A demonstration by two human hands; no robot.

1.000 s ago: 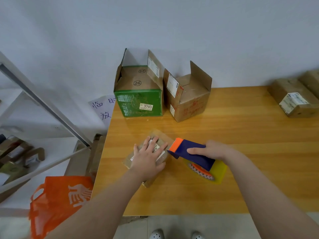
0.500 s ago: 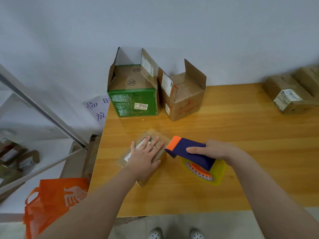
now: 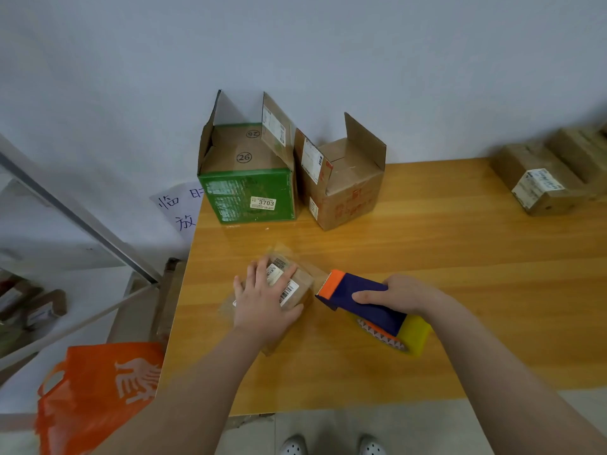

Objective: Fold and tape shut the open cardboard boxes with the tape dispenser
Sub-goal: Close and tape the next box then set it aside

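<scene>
A small brown cardboard box [image 3: 300, 284] with barcode labels lies near the table's front left. My left hand [image 3: 262, 298] presses flat on top of it, fingers spread. My right hand [image 3: 399, 295] grips the tape dispenser [image 3: 368, 300], which is navy with an orange tip and a yellow roll cover; its tip sits just right of the small box. At the back stand a green box [image 3: 249, 192] and a brown box [image 3: 345, 188], both with their top flaps standing open.
Closed taped brown boxes [image 3: 542, 185] lie at the table's far right. The wooden table [image 3: 460, 257] ends on the left above an orange bag [image 3: 95, 389] on the floor. A metal shelf frame [image 3: 82, 221] stands left, and a white wall is behind.
The tape dispenser's tip has drawn slightly away to the right of the small box. My left hand stays pressed on the box. The view shifted a little.
</scene>
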